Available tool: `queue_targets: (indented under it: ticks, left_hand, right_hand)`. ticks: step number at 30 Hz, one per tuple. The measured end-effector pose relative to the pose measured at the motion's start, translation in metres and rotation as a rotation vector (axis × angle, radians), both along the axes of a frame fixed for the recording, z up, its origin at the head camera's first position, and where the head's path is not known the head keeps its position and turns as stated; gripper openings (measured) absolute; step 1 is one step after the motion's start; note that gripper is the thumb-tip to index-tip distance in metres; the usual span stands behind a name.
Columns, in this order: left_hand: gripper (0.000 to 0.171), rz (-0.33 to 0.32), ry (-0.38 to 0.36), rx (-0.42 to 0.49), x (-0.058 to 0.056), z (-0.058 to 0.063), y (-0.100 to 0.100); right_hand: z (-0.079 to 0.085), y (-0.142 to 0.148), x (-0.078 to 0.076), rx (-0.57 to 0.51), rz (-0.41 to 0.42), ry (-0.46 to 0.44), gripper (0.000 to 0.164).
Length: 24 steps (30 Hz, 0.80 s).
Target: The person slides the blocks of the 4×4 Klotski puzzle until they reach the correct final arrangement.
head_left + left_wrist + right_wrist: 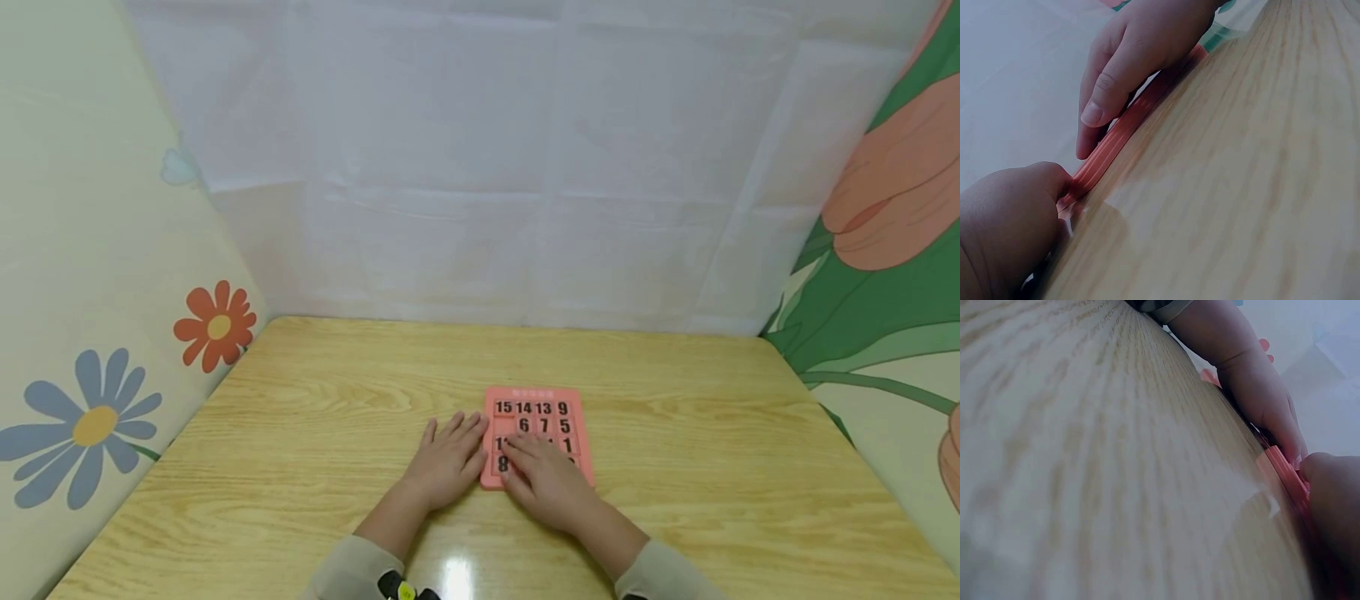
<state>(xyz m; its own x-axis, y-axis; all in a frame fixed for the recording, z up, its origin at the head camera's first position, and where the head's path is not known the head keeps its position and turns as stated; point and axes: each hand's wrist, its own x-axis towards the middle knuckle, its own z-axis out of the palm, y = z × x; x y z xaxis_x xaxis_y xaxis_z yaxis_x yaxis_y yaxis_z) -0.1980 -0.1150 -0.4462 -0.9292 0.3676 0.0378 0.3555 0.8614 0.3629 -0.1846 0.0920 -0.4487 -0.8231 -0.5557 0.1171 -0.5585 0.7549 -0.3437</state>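
Note:
A pink sliding number puzzle lies flat on the wooden table, its black-numbered tiles in rows. The top row reads 15, 14, 13, 9; in the second row a gap sits left of 6, 7 and 5. My left hand lies along the puzzle's left edge with its fingers extended, touching the frame. Over the lower tiles rests my right hand, fingers stretched out, covering several numbers. In the left wrist view the puzzle's ridged side shows between both hands.
The wooden table stretches around the puzzle on every side. Behind it hangs a white cloth. Floral panels stand at the left and right. A dark wrist strap with a yellow face is on the left sleeve.

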Motion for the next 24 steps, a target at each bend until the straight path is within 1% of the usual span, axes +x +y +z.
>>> queue_targets:
  ticks: [6, 9, 16, 20, 24]
  left_hand:
    - [0.052, -0.003, 0.01, 0.001, 0.0, -0.001, -0.001]
    - [0.052, -0.006, 0.013, -0.002, 0.0, -0.002, -0.001]
    - [0.052, -0.009, 0.009, -0.005, 0.0, -0.001, 0.0]
    - [0.052, -0.014, 0.003, -0.003, 0.001, -0.001, 0.002]
    - [0.052, -0.019, 0.001, 0.0, 0.001, -0.002, 0.002]
  right_hand:
    - [0.002, 0.0, 0.0, -0.023, -0.003, -0.007, 0.051]
    - [0.004, -0.001, -0.003, -0.042, -0.016, -0.016, 0.051]
    - [0.007, -0.005, -0.022, -0.032, -0.048, 0.011, 0.05]
    - [0.007, -0.007, -0.03, -0.013, -0.063, -0.012, 0.051]
    - [0.006, -0.009, -0.036, 0.006, -0.066, -0.017, 0.052]
